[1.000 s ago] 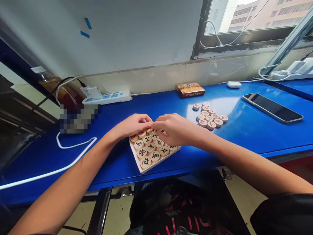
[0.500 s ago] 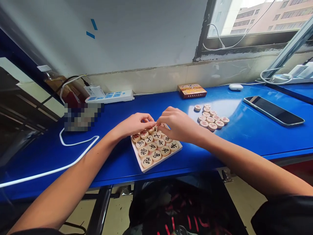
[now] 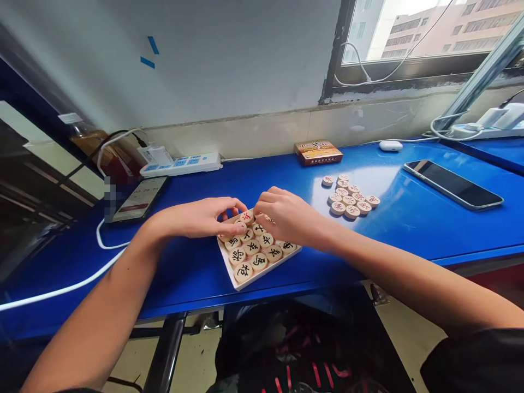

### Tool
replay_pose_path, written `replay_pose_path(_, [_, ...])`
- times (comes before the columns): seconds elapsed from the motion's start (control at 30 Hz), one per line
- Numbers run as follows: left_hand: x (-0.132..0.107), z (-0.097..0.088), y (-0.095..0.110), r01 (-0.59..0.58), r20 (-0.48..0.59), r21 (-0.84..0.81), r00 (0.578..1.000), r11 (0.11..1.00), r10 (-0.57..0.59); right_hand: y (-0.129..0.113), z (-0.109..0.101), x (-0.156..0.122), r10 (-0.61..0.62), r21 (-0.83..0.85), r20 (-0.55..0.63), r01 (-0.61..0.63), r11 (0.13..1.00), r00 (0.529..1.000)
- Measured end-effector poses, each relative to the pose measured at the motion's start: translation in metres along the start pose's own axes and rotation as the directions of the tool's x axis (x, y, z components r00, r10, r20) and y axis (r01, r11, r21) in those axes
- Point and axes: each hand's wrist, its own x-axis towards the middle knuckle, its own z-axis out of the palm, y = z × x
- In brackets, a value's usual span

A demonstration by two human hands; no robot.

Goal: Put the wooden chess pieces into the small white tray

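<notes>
A white tray [image 3: 234, 279] near the blue table's front edge holds several round wooden chess pieces [image 3: 259, 261] with black characters. A piece with a red character [image 3: 246, 216] lies on top at the tray's far side. My left hand [image 3: 192, 218] rests palm down over the tray's far-left corner, fingers stretched toward that piece. My right hand [image 3: 289, 217] is over the tray's far-right part, its fingers curled and pinching at the red-marked piece. The pieces under both hands are hidden.
A cluster of red-marked pieces [image 3: 350, 198] lies on the blue table [image 3: 409, 218] to the right. Behind are a small orange box [image 3: 318, 152] and an earbud case [image 3: 390, 145]. A phone [image 3: 452, 184] lies far right, another phone [image 3: 137, 199] left, beside a power strip [image 3: 180, 164] and white cable [image 3: 61, 289].
My left hand has drawn back to the left and flattened over the tray's corner. My right hand stays pinched over the far row, and the red-marked piece now shows between the hands.
</notes>
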Motion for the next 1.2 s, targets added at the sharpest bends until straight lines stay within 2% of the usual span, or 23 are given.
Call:
replay_pose_path(0.17, [0.001, -0.001, -0.002, -0.048, 0.053, -0.028, 0.997, 0.998, 0.049, 0.0, 0.002, -0.003, -0.046, -0.025, 0.0, 0.046, 0.999, 0.999])
replay_pose_path(0.33, [-0.002, -0.003, -0.002, -0.07, 0.052, -0.008, 0.996, 0.998, 0.07, 0.003, 0.007, -0.004, -0.096, -0.03, 0.026, 0.097, 0.995, 0.995])
replay_pose_path(0.57, [-0.002, -0.002, -0.004, -0.074, 0.038, -0.026, 0.996, 0.997, 0.075, 0.005, 0.009, 0.0, -0.092, 0.025, 0.049, 0.091, 0.996, 0.995])
replay_pose_path(0.83, [-0.004, -0.004, -0.003, -0.091, 0.019, -0.058, 0.996, 0.994, 0.093, 0.003, 0.008, 0.002, -0.057, 0.004, 0.047, 0.057, 0.998, 0.997])
replay_pose_path(1.0, [0.004, 0.005, 0.005, -0.094, -0.043, -0.021, 0.995, 0.995, 0.093, 0.001, 0.009, 0.003, -0.124, -0.048, 0.071, 0.127, 0.991, 0.99])
replay_pose_path(1.1, [0.008, 0.009, 0.007, -0.125, -0.096, -0.004, 0.988, 0.992, 0.124, 0.0, 0.009, 0.002, -0.121, -0.045, 0.079, 0.125, 0.991, 0.99])
replay_pose_path(1.2, [0.007, 0.007, 0.003, -0.126, -0.031, -0.068, 0.992, 0.99, 0.124, 0.0, 0.01, 0.001, -0.101, -0.012, 0.068, 0.102, 0.995, 0.992])
